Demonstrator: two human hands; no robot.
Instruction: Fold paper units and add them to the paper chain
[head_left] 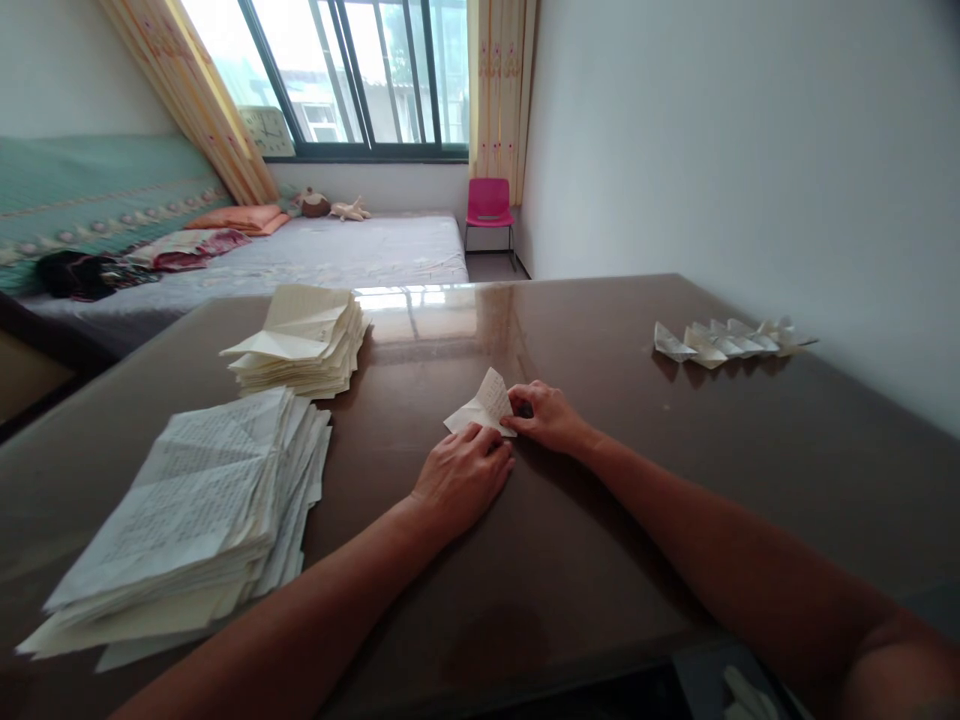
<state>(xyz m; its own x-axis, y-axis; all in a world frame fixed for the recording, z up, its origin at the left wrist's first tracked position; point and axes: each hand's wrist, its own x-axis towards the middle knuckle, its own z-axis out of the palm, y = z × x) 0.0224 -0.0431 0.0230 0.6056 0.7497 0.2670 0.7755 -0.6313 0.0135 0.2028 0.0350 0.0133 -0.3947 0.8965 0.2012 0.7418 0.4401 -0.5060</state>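
Note:
A small folded sheet of paper (486, 400) with writing on it stands partly raised at the middle of the brown table (570, 560). My right hand (551, 415) pinches its right edge between thumb and fingers. Bent over the paper's near edge, my left hand (466, 468) presses close to the tabletop; its fingertips are partly hidden, and the paper's lower edge runs beneath them. To the left lies a thick stack of creased, written sheets (187, 480). Behind it sits a second stack of yellowish creased paper (300, 340).
A row of several small folded paper pieces (727, 342) stands at the table's right, near the white wall (750, 150). Beyond the table are a bed (375, 245), a pink chair (490, 205) and a window (360, 80) with curtains.

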